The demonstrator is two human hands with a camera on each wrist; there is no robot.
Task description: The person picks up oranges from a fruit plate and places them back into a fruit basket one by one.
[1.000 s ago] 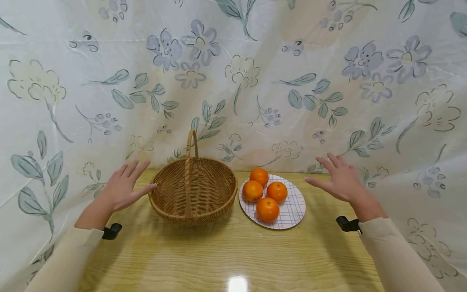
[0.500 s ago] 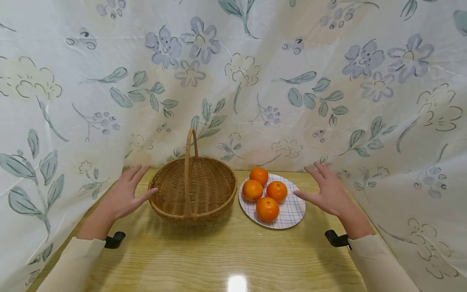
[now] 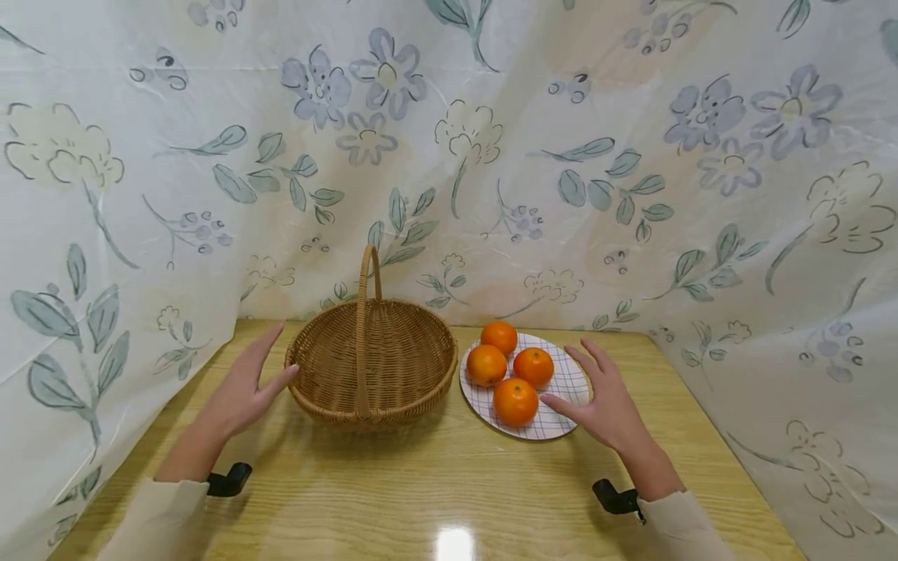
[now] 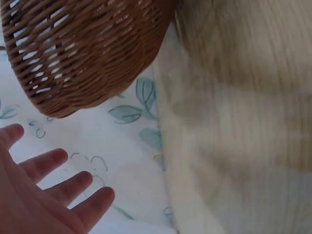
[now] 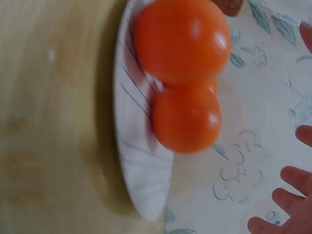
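A brown wicker basket (image 3: 407,366) with a tall arched handle stands at the left of centre, nothing inside it. Beside its left rim is my left hand (image 3: 238,389), fingers spread and holding nothing; in the left wrist view those fingers (image 4: 73,187) are apart from the basket's woven side (image 4: 97,53). Several oranges (image 3: 515,402) sit on a white plate with a blue grid (image 3: 568,389), right of the basket. Over the plate's right side hovers my right hand (image 3: 610,405), fingers parted, its thumb near the front orange. The right wrist view shows oranges (image 5: 187,119) between plate and fingers.
Everything stands on a light wood-grain table (image 3: 393,491). A floral cloth (image 3: 484,179) hangs behind and along both sides. Each wrist wears a black camera mount, the left mount (image 3: 230,479) and the right mount (image 3: 616,496).
My right hand has moved left and towards me, from beyond the plate to above its right part. My left hand has shifted slightly towards me beside the basket. Basket and oranges stay put.
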